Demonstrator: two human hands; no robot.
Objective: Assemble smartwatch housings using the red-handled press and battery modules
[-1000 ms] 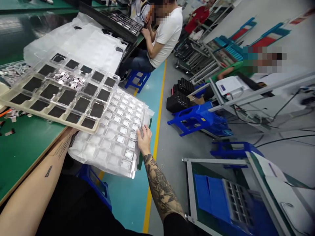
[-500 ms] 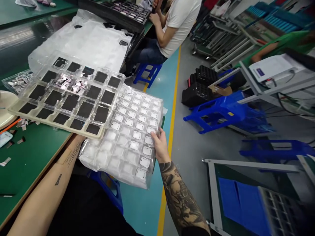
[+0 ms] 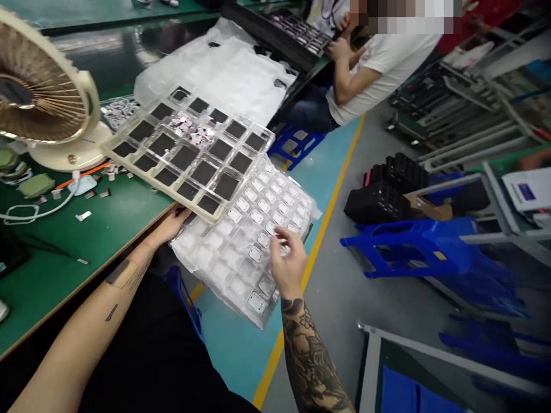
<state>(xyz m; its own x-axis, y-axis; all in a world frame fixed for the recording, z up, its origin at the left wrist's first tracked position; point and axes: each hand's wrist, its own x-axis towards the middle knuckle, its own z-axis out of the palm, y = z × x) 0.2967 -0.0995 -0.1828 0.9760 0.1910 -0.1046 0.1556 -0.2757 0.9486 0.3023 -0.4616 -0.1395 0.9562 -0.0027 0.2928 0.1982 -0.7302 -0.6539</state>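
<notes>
A clear plastic tray (image 3: 226, 261) with rows of pockets juts out past the bench edge. White rounded cards or covers (image 3: 257, 302) fill many of its pockets; others look bare or cloudy. My left hand (image 3: 174, 223) grips this tray at its left edge, with the fingertips hidden below. Above the tray's right side is my right hand (image 3: 289, 261), its fingers curled with a gap between thumb and forefinger; I see nothing held. A second tray (image 3: 148, 175) with black-lined pockets overlaps the first one's far left part. Small pinkish-white pieces (image 3: 202, 135) lie in two of its pockets.
On the green bench (image 3: 138, 201) stand a beige fan (image 3: 38, 86) and loose small parts. White sheeting (image 3: 206, 69) covers the bench behind. A seated person in a white shirt (image 3: 387, 69) works beyond. Blue stools (image 3: 413, 246) and black crates (image 3: 374, 201) stand at right.
My view has swung left, bringing the fan into sight. My right hand has let go of the tray's right edge and moved inward above it. My left hand stays at the tray.
</notes>
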